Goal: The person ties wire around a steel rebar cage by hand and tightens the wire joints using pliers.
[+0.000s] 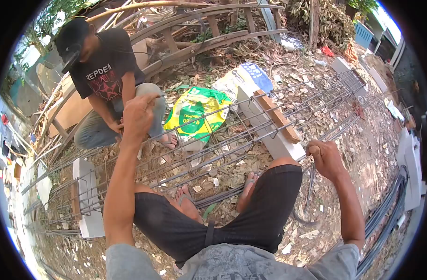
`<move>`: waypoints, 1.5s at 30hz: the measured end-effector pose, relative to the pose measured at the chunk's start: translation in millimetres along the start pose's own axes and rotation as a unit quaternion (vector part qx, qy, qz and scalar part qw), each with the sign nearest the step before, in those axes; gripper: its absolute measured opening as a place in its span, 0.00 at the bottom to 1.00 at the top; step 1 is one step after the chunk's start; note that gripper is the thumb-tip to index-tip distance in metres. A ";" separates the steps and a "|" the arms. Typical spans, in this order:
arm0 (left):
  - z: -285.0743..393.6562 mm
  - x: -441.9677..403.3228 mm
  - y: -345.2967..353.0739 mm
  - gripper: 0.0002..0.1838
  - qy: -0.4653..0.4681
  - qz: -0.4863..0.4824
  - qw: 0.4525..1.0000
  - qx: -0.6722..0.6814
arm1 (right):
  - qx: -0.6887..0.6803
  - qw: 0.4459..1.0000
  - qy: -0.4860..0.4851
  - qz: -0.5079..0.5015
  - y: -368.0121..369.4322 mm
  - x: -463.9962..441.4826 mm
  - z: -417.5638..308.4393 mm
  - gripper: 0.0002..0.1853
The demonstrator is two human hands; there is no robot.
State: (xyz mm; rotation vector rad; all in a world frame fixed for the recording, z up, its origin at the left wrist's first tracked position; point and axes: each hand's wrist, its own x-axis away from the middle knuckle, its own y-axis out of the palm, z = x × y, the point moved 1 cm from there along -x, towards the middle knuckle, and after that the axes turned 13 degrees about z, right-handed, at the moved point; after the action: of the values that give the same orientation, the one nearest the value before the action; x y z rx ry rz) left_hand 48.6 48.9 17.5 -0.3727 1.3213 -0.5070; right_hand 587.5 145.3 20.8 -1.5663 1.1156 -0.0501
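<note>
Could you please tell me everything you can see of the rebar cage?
The rebar cage is long, open and dark grey, apparently steel: slender lengthwise rods joined by crosswise loops, closely spaced at the upper-right end. It lies slantwise across the view, from lower left to upper right, above leaf-strewn ground. Its rods cross a brown wooden strip atop the middle white block and seem to rest there. The left forearm hides part of it.

Leaf-strewn ground [374,175] bears white blocks [288,148] propping a rebar cage [253,140], plus a green-yellow sack [194,113], a white-blue sack [243,79] and rods [386,219].
</note>
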 end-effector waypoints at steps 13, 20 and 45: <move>14.2 -53.3 -74.3 0.13 0.148 0.058 0.987 -0.010 | -0.359 0.866 0.061 -0.342 -55.3 8.6 -33.1 0.16; 60.5 -101.7 -107.5 0.18 0.284 0.065 0.953 -0.086 | -0.083 0.978 0.091 -0.170 -69.2 12.5 -24.6 0.09; 218.2 -45.9 3.7 0.11 0.189 -0.193 0.943 0.193 | -0.035 0.972 0.230 0.036 3.2 -3.5 15.7 0.23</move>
State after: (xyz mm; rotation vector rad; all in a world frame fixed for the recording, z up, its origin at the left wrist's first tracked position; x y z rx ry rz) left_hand 254.5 71.5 99.9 -0.2100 1.4804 -1.1953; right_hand 592.6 159.6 14.7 -1.6184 1.5493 -0.3433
